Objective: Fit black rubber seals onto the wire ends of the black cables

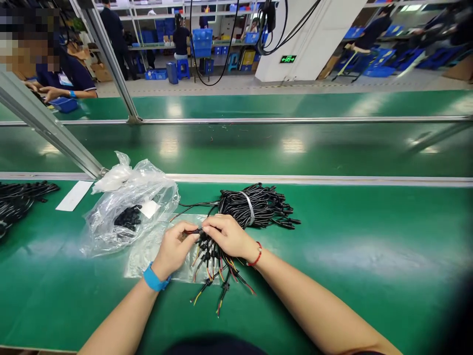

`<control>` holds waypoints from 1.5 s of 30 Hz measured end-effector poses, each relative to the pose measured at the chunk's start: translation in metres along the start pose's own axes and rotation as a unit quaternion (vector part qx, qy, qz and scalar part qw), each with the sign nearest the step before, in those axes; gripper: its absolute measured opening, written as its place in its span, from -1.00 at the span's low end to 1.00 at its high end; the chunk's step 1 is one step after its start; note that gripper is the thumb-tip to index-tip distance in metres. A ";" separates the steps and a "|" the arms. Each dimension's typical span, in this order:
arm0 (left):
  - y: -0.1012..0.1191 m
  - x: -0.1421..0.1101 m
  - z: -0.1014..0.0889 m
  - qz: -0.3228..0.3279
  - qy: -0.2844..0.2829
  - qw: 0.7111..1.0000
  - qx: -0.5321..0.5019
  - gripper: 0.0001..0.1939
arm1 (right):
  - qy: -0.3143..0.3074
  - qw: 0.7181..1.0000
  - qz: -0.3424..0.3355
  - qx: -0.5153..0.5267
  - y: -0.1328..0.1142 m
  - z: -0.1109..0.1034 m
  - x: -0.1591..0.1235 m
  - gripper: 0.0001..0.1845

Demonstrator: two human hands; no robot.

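Observation:
A bundle of black cables (236, 207), bound with a pale tie, lies on the green bench. Its near ends fan out toward me, with black fittings and bare red and yellow wires (218, 276). My left hand (175, 249), with a blue wristband, pinches a cable end between thumb and fingers. Close against it, my right hand (229, 236), with a red bracelet, grips the same black cable a little further along. The exact spot between the fingertips is partly hidden. Under the hands lies a flat clear plastic sheet or bag (148, 261).
An open clear bag (158, 185) with small black parts (128, 218) stands left of my hands. A white card (74, 195) and more black cables (18, 202) lie further left. A metal post (55, 130) rises there. Across the bench sits a person (66, 74) beside a blue tray (63, 104).

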State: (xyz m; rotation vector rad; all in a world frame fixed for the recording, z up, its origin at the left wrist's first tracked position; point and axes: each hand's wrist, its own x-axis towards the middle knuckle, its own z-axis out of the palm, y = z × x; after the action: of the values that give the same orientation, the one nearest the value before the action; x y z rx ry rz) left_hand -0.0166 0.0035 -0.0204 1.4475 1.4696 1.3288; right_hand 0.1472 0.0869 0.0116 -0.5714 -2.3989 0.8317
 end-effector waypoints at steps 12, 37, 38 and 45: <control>0.007 -0.001 0.007 0.084 -0.001 0.988 0.131 -0.93 | -0.058 0.998 0.027 -0.028 0.001 0.003 0.002 -0.74; 0.008 0.002 0.003 0.043 -0.025 0.988 0.148 -0.95 | -0.043 0.995 -0.031 -0.080 0.007 0.010 -0.004 -0.76; 0.008 0.002 0.002 0.040 -0.023 0.987 0.152 -0.95 | -0.041 0.995 -0.025 -0.084 0.007 0.011 -0.004 -0.76; 0.016 0.004 -0.015 0.056 -0.044 0.974 0.214 -0.81 | -0.002 0.994 -0.024 -0.106 0.000 0.009 -0.004 -0.83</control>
State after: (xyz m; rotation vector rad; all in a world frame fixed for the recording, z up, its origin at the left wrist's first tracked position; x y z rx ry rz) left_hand -0.0271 0.0023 -0.0010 1.8599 1.7055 1.0321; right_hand 0.1447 0.0809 0.0038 -0.5895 -2.5127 0.5606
